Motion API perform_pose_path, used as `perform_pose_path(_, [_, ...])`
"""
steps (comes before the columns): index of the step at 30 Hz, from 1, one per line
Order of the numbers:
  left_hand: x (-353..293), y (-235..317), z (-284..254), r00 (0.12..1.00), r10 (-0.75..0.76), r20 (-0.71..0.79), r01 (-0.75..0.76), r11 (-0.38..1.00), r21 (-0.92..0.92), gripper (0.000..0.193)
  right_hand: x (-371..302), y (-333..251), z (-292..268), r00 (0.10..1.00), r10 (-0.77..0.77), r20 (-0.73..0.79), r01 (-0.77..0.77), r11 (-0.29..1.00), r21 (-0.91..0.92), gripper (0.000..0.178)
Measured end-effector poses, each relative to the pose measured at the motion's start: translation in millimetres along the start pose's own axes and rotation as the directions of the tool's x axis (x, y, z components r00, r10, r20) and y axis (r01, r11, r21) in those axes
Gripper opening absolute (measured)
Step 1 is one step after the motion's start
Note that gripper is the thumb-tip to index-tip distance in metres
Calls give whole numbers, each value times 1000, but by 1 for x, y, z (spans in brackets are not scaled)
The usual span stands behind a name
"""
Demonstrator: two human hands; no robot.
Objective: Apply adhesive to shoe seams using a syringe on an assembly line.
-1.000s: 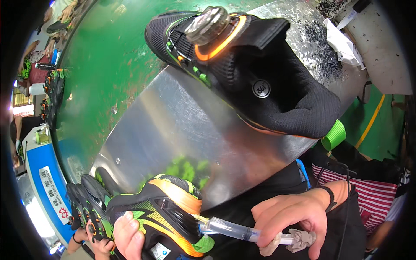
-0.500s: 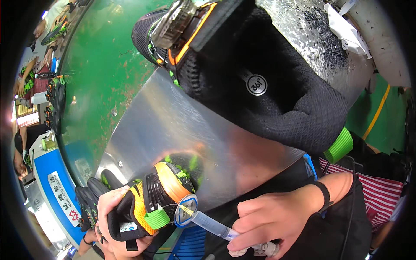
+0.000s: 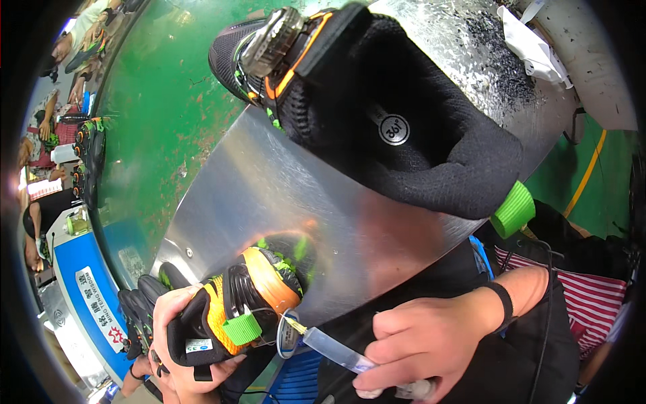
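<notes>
My left hand (image 3: pixel 176 378) is wrapped round a sneaker (image 3: pixel 219 315), with its orange and black heel toward my right hand. A green pull tab (image 3: pixel 242 328) is at its collar, and a round blue-and-white tag (image 3: pixel 288 337) hangs beside it on a thin loop. My right hand (image 3: pixel 424 337) grips a clear syringe (image 3: pixel 333 349) whose yellowish tip points at the shoe near the tag. Whether the tip touches the shoe or tag, I cannot tell. The far end of the syringe is partly hidden by my fingers, where something whitish shows.
A large black shoe (image 3: pixel 431 161) with a green heel tab stands close above a shiny metal sheet (image 3: pixel 269 182). A clear ridged knob (image 3: pixel 272 44) sits at its laces. Several dark shoes (image 3: pixel 138 316) lie left of my left hand. Co-workers' hands and a blue-fronted station (image 3: pixel 87 276) show at far left.
The big black shoe sits slightly further left and higher in view. The tag has turned more edge-on, and the syringe has shifted slightly to the right. Both hands keep their hold.
</notes>
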State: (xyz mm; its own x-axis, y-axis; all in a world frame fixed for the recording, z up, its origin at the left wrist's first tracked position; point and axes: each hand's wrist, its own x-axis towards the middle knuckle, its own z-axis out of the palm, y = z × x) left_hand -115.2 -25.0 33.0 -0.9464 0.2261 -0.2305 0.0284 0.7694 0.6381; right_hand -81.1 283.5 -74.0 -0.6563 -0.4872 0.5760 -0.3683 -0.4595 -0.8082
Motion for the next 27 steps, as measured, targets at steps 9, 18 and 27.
perform_pose_path(9, [-28, -21, 1, 887, -461, 25, 345, 627, -699, 80, -21, -26, -20, 989, 113, -98, -134, 958, -253, 80])
perform_pose_path(18, [-68, -3, 34, 959, -225, -173, 141, 906, -400, 86, -31, -21, -23, 967, 243, -77, -254, 929, -269, 90])
perform_pose_path(27, [-90, -16, 54, 949, -171, -265, 82, 945, -317, 90, -10, -34, -15, 973, 230, -22, -225, 964, 140, 68])
